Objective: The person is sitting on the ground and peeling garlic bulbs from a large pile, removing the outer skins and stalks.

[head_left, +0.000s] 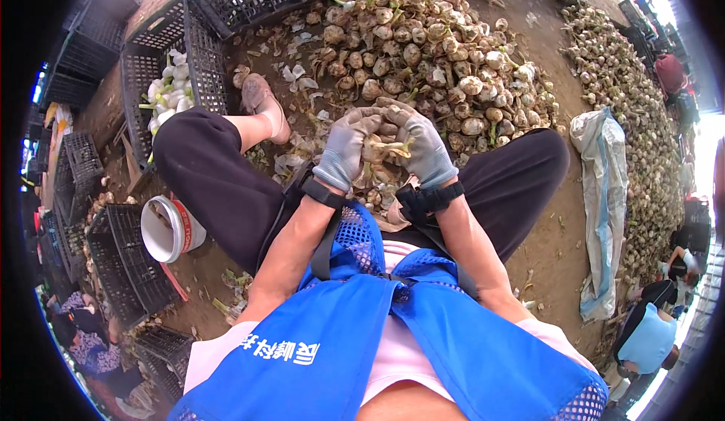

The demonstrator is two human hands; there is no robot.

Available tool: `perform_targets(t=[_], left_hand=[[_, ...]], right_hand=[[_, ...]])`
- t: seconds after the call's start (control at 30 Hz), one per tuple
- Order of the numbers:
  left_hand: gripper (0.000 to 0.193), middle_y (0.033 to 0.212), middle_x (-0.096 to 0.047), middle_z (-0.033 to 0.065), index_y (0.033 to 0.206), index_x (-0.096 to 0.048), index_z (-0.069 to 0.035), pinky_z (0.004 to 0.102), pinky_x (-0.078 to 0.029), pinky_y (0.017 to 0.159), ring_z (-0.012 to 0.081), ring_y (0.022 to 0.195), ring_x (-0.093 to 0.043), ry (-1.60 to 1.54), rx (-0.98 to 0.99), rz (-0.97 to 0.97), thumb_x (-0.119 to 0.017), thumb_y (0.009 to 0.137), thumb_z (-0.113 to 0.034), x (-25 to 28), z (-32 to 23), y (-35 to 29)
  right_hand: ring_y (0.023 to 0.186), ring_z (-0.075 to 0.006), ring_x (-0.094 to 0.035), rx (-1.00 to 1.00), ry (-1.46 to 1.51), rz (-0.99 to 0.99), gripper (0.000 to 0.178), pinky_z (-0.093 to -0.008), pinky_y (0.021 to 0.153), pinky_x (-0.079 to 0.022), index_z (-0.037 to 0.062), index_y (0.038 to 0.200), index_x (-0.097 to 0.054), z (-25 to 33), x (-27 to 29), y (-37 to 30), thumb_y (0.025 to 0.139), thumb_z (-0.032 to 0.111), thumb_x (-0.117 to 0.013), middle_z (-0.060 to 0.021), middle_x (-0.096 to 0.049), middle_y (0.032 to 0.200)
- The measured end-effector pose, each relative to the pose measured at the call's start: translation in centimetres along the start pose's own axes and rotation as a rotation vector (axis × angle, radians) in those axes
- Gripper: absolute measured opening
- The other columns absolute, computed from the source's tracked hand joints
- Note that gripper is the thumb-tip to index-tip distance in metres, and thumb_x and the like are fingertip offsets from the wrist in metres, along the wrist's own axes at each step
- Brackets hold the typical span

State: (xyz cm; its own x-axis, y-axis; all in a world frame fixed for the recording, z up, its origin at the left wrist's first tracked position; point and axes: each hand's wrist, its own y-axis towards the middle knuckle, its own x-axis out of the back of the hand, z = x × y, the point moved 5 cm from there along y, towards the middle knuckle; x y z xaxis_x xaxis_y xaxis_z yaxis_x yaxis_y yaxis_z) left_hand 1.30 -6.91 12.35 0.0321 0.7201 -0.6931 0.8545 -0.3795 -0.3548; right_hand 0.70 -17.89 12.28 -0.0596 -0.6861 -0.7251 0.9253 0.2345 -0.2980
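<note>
Both my hands wear grey work gloves with dirty fingers and meet in front of my lap. My left hand point(346, 146) is closed round one side of a garlic bulb point(374, 149) with dry, pale skin and a short stem. My right hand point(420, 143) closes on it from the other side, its fingertips touching the left ones. The fingers hide part of the bulb. Just beyond them spreads a heap of unpeeled, soil-stained garlic point(408, 55). Cleaned white bulbs point(172, 89) lie in a black plastic crate point(202, 62) beyond my left knee.
Left of me stand a white bucket point(158, 232) and another black crate point(124, 270). More crates point(249, 2) line the far side. A pale woven sack point(602, 202) lies on the right, beside a long bank of garlic point(642, 149). Other people sit at the lower left and lower right.
</note>
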Motion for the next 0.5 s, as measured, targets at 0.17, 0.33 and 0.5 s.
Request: perform_targets(t=[0.17,0.33,0.5], left_hand=[[0.011,0.078,-0.062,0.0031,0.091,-0.062,0.000,0.0176,-0.044,0.051,0.0065,0.060,-0.055,0.297,-0.169,-0.121,-0.054,0.082,-0.001,0.5,-1.2,-0.3],[0.015,0.074,-0.058,-0.0028,0.094,-0.061,0.000,0.0145,-0.034,0.047,-0.0002,0.054,-0.043,0.509,-0.302,-0.054,-0.053,0.082,-0.002,-0.2,-1.9,-0.1],[0.014,0.075,-0.059,-0.0017,0.093,-0.060,0.000,0.0151,-0.037,0.048,0.0005,0.057,-0.046,0.478,-0.323,-0.048,-0.052,0.082,-0.001,-0.3,-2.0,0.0]], right_hand=[[0.080,-0.0125,-0.060,0.199,-0.378,0.041,0.028,-0.0251,0.070,-0.051,-0.0009,0.113,-0.051,0.3,-1.4,-0.7,0.089,0.012,-0.050,-0.0054,-0.060,0.096],[0.084,-0.0141,-0.058,-0.095,0.249,0.191,0.026,-0.0279,0.074,-0.050,0.0033,0.112,-0.049,-2.0,-1.8,-0.6,0.092,0.019,-0.045,-0.0041,-0.058,0.098],[0.081,-0.0142,-0.058,-0.154,0.309,0.039,0.024,-0.0275,0.072,-0.049,0.0072,0.109,-0.050,-3.5,-0.2,0.5,0.093,0.024,-0.044,-0.0031,-0.057,0.094]])
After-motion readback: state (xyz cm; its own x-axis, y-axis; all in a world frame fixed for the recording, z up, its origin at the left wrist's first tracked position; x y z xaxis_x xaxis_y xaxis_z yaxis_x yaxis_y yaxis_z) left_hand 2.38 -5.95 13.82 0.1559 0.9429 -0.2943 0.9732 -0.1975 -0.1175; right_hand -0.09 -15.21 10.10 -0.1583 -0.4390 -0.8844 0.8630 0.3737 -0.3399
